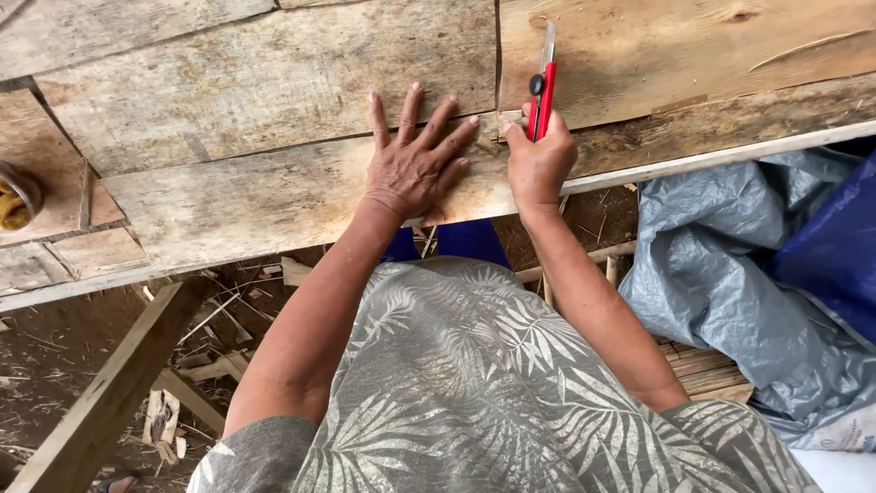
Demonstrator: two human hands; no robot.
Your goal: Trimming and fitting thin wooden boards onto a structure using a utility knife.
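On weathered veneer sheets [274, 82], red cutter [542, 96]

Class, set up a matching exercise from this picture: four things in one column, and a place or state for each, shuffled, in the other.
Things:
1. left hand
2. right hand
3. utility knife
4. tarpaulin

Places or states:
A. crumpled, grey, below the boards at right
B. spread flat on the wooden sheet
C. red, blade pointing away along a seam
D. closed around the knife's handle

Pairs: 1-B, 2-D, 3-C, 4-A
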